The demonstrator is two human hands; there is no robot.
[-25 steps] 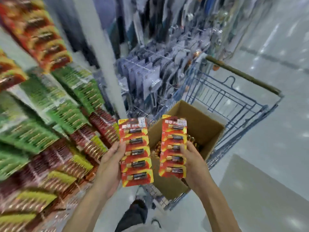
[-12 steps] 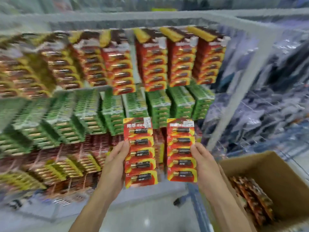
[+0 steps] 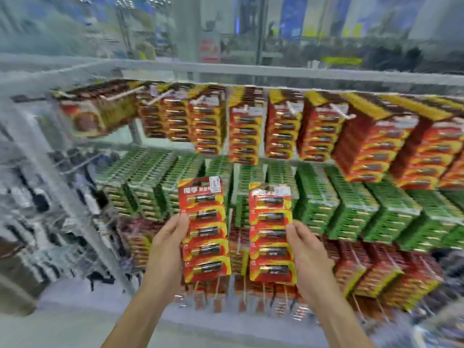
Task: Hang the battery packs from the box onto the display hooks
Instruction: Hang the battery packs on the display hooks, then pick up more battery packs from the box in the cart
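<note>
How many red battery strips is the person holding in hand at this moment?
2. The left strip is held at its edge by the left hand; the right strip by the right hand. More may be stacked behind each.

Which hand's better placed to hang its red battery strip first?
Left hand, probably: its red battery strip sits slightly higher, and the white hooks upper left show bare length. Right hand faces fuller red stacks.

Both battery packs [image 3: 204, 229] seem raised toward the hooks [image 3: 342, 112]; the box left view.
</note>
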